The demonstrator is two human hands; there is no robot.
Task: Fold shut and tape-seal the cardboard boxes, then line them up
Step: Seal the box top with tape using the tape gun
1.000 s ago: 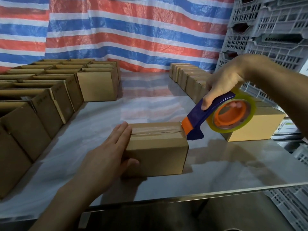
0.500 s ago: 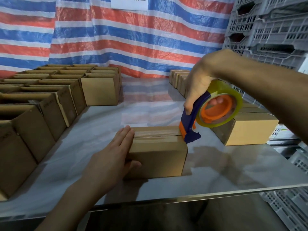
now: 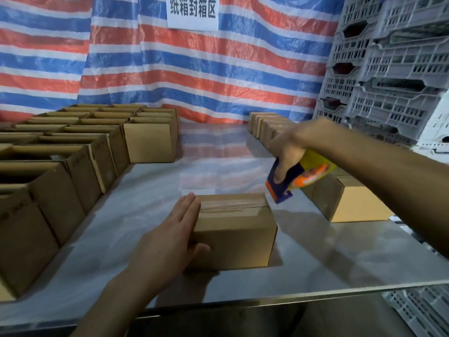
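A small cardboard box [image 3: 240, 237] sits closed near the front of the steel table [image 3: 340, 259], with clear tape running along its top seam. My left hand [image 3: 170, 242] lies against its left end, fingers straight up the side and thumb on the front face. My right hand [image 3: 289, 149] grips the blue handle of a tape dispenser [image 3: 284, 186] with an orange core and yellowish roll. The dispenser's blade end hangs just off the box's far right top corner.
Several open-topped boxes [image 3: 60, 181] crowd the left side in rows. A line of closed boxes [image 3: 352, 203] runs along the right side toward the striped tarp [image 3: 170, 69]. Grey plastic crates [image 3: 393, 64] are stacked at the right. The table's front edge is close below.
My right hand swung the dispenser from right of the box to its far right corner and tipped it steeper. My left hand stayed on the box's left end.
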